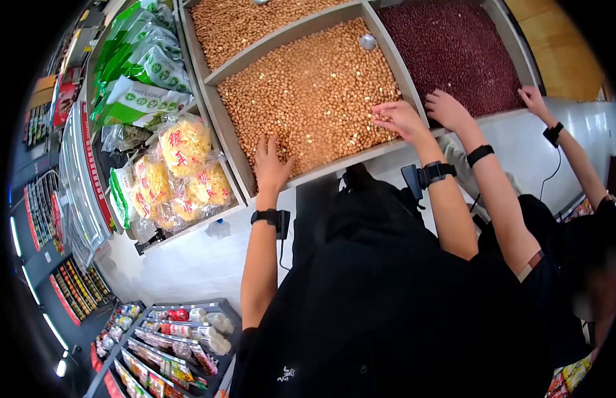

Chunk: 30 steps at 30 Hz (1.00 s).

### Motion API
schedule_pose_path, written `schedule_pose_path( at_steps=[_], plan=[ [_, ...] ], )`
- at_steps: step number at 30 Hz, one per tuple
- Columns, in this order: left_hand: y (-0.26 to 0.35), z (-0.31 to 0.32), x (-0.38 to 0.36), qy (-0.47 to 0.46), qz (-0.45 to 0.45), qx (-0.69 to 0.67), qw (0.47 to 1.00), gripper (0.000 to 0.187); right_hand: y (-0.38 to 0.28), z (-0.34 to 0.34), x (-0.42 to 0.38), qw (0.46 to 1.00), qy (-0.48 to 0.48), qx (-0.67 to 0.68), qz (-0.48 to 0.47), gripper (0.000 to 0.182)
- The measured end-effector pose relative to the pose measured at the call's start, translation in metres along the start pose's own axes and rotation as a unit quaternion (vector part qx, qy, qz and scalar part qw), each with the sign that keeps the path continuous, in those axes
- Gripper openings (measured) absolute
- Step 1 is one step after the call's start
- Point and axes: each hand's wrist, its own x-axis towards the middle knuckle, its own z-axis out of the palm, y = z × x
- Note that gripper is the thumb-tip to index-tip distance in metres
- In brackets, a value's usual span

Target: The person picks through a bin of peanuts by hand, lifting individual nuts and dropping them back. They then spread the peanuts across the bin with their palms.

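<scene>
My left hand (272, 164) rests on the peanuts (308, 86) at the near left corner of their bin, fingers apart and partly sunk among the nuts. Toward the bin's right side, my right hand (399, 119) is just over the peanuts with thumb and fingertips brought together; whatever they may pinch is too small to make out. A small round metallic thing (367, 42) lies on the peanuts near the far right corner.
Another person's hands (448, 111) are at the bin of dark red beans (454, 53) on the right. Bagged yellow goods (185, 147) and green-white packages (145, 99) fill the left compartments. A packaged-goods rack (168, 345) stands at lower left.
</scene>
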Motion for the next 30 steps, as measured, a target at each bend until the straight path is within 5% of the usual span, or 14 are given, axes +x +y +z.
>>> schedule_pose_path(
  at_steps=[2,8,10,12,14,16,20,24,30],
  plan=[
    [0.001,0.01,0.009,-0.03,0.04,-0.004,0.999,0.081,0.0,-0.006,0.002,0.989,-0.006,-0.148,-0.026,0.022],
    [0.083,0.006,0.025,-0.079,0.044,0.06,0.994,0.081,0.023,-0.012,0.016,0.946,0.039,-0.308,-0.09,0.013],
    [0.1,0.008,0.03,-0.062,0.083,0.047,0.993,0.076,0.019,0.0,-0.004,0.821,0.124,-0.507,-0.233,0.014],
    [0.11,0.014,0.037,-0.082,0.242,0.063,0.965,0.074,0.017,0.004,-0.014,0.808,0.103,-0.53,-0.237,0.016],
    [0.114,0.026,0.042,-0.101,0.3,0.049,0.947,0.072,0.019,0.009,-0.014,0.788,0.164,-0.545,-0.236,0.018],
    [0.11,0.021,0.047,-0.153,0.299,0.089,0.938,0.074,0.019,0.009,-0.016,0.771,0.145,-0.552,-0.284,0.023],
    [0.073,0.015,0.052,-0.119,0.27,0.065,0.953,0.074,0.014,0.028,-0.032,0.727,0.145,-0.633,-0.223,0.05],
    [0.022,0.004,0.05,-0.06,0.081,0.14,0.985,0.077,0.022,0.026,-0.028,0.69,0.154,-0.682,-0.187,0.069],
    [-0.037,0.014,0.043,0.032,0.01,0.062,0.997,0.082,0.024,0.029,-0.012,0.673,0.166,-0.703,-0.159,0.047]
  ],
)
